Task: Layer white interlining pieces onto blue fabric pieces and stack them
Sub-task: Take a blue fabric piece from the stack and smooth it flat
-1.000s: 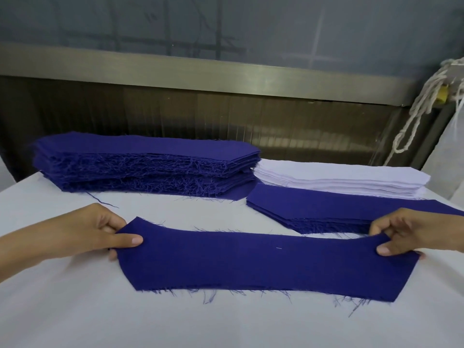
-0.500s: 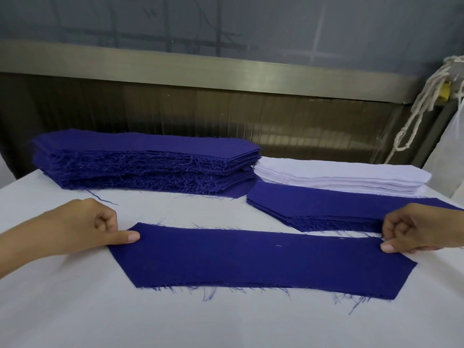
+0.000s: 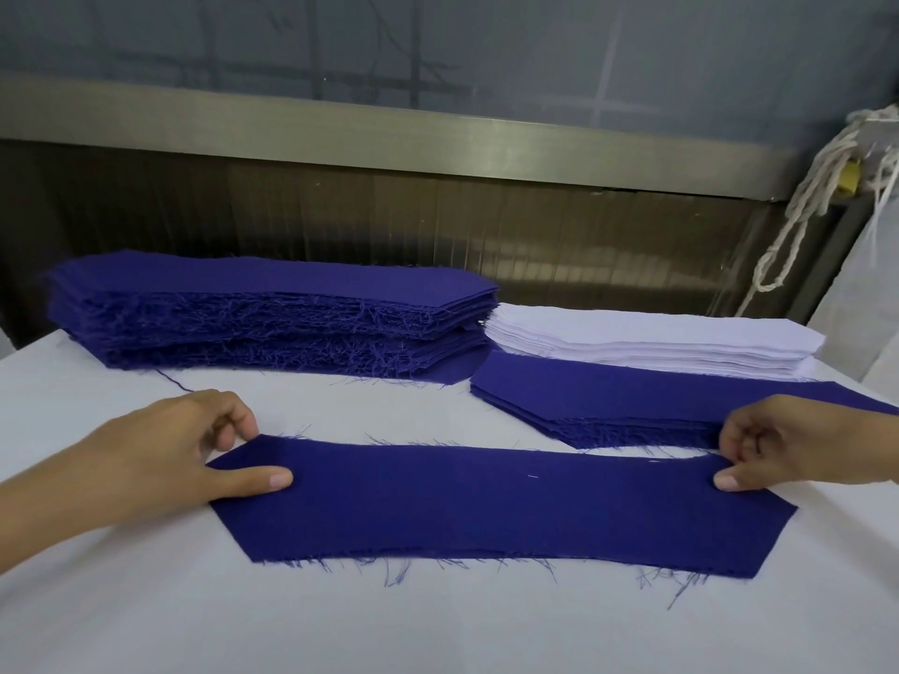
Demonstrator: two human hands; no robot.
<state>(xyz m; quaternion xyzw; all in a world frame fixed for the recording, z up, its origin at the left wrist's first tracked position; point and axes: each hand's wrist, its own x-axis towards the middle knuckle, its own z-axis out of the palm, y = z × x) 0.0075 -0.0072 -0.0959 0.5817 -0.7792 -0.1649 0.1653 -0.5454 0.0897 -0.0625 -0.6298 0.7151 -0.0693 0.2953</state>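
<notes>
A single blue piece (image 3: 486,503) lies flat on the worktop (image 3: 438,625), on its near half and about midway between left and right. The left hand (image 3: 160,459) holds its left end. The thumb lies on top of the cloth and the curled fingers (image 3: 241,423) meet the far edge, so it looks like a pinch. The right hand (image 3: 798,445) does the same at the right end, thumb on top and fingers curled in behind.

The piece's long axis runs left to right, roughly parallel to the worktop's far edge. Both ends are cut at an angle and come to blunt points, one toward each hand. Loose threads hang off the near edge.

Along the far edge sit a tall blue stack (image 3: 272,313) on the left and a white interlining stack (image 3: 652,342) on the right. A low blue stack (image 3: 622,406) sits just in front of the white one.

The step in hand seems to be laying out and straightening a blue piece as the base. No white layer is on it yet. The next move likely calls for letting go, reaching to the far right for one white piece and peeling off only the top sheet. That sheet then has to be laid with its long axis and angled ends matching the blue.
</notes>
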